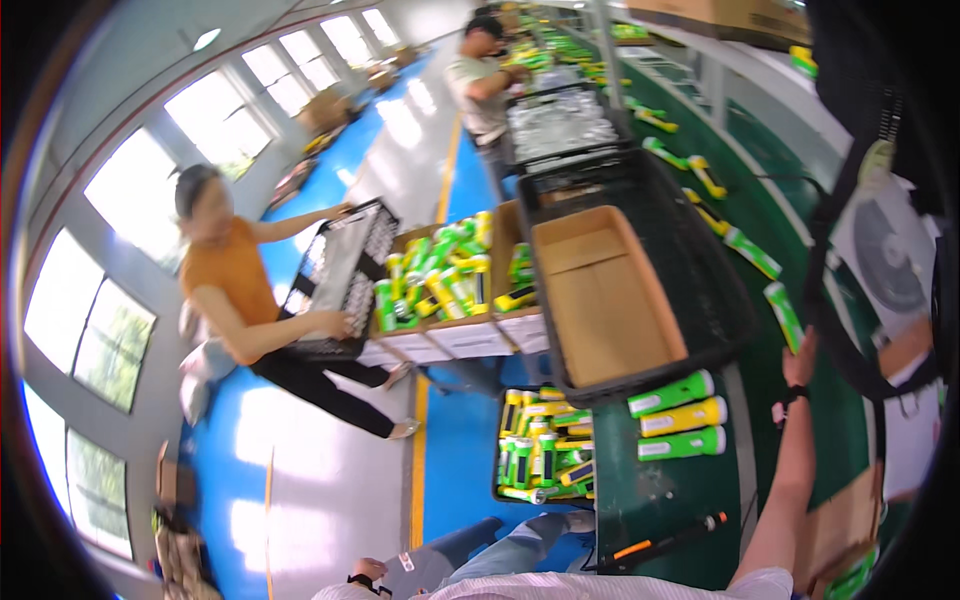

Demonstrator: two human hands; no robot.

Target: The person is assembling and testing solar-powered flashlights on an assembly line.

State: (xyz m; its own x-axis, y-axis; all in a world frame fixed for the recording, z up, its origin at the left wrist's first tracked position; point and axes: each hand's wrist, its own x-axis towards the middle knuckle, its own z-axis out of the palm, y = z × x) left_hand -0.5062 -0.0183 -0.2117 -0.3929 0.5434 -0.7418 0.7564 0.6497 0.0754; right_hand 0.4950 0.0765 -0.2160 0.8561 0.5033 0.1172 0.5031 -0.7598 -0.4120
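My right arm stretches forward over the green conveyor belt. At its end, my right hand has its fingers closed around the near end of a green and white flashlight lying on the belt. My left hand is low by my lap, next to a small white tag; its fingers are too small and blurred to read. Closer to me, three flashlights, two green and one yellow, lie side by side on the green bench. An orange and black pen-shaped tool rests near the bench's front.
A black tray holding an open cardboard box stands ahead. Below it, a black crate is full of flashlights. Cardboard boxes of flashlights stand left of the tray. A person in an orange top carries a black crate; another person works farther off.
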